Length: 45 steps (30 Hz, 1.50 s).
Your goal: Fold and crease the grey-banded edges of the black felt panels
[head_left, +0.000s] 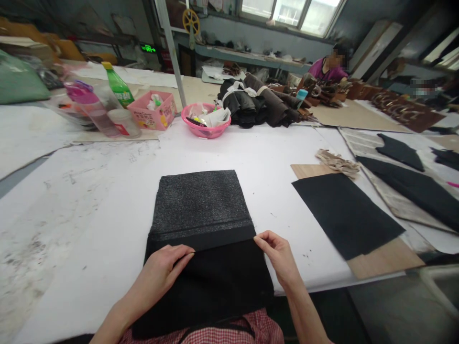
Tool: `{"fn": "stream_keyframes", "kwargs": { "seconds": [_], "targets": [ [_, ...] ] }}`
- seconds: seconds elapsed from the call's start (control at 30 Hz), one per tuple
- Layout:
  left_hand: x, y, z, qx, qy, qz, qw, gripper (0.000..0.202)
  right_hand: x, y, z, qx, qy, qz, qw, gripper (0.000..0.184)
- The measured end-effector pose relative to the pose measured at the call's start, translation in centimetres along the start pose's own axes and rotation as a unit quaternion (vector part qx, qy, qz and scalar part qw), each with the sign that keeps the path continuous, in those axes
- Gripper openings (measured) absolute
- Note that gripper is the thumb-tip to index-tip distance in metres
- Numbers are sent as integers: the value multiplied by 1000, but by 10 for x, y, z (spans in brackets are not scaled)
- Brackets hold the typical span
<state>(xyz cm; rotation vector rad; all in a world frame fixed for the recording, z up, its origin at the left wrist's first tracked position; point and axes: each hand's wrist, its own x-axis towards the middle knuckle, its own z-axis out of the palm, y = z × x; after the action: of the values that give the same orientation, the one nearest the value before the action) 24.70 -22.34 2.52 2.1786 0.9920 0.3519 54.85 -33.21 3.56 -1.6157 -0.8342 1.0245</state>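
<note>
A black fabric piece (218, 282) lies across the table's front edge and hangs toward my lap. Its upper edge lies along a smooth dark band on a speckled dark grey panel (201, 198), which rests flat on the white table. My left hand (168, 265) pinches the black fabric at its upper edge, left of the middle. My right hand (274, 248) pinches the same edge at its right corner. Both hands have thumb and forefinger pressed together. What lies under the black fabric is hidden.
On the right, a dark fabric sheet (344, 210) lies on a wooden board (387, 258), with crumpled beige gloves (337, 162) behind it. A pink basin (206, 122), a pink box (154, 110) and a green bottle (117, 86) stand at the back. A person (328, 67) sits beyond.
</note>
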Motion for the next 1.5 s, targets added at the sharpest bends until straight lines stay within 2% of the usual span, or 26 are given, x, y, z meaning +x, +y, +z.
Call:
{"fn": "stream_keyframes", "kwargs": {
  "seconds": [0.17, 0.3, 0.43, 0.6, 0.8, 1.23, 1.5],
  "targets": [
    [-31, -40, -38, 12, 35, -87, 996, 28, 8, 7, -14, 17, 38, -4, 999, 32],
    [-48, -57, -48, -53, 45, -140, 988, 34, 10, 10, -13, 6, 30, 3, 1000, 35],
    [-52, -55, -48, -72, 43, -150, 985, 35, 11, 12, -6, 9, 12, -3, 1000, 37],
    [-55, -54, -48, -77, 53, -184, 978, 40, 13, 12, -2, 9, 23, -8, 1000, 41],
    [-63, -67, -41, -151, 28, -213, 965, 45, 17, 19, 5, 24, 49, 4, 999, 44],
    [-62, -93, -28, -189, -12, -219, 957, 51, 17, 29, 8, 23, 12, -9, 1000, 47],
    [-68, -103, -19, -189, 27, -220, 957, 57, 22, 35, 10, -9, 18, -30, 999, 39]
  ]
}}
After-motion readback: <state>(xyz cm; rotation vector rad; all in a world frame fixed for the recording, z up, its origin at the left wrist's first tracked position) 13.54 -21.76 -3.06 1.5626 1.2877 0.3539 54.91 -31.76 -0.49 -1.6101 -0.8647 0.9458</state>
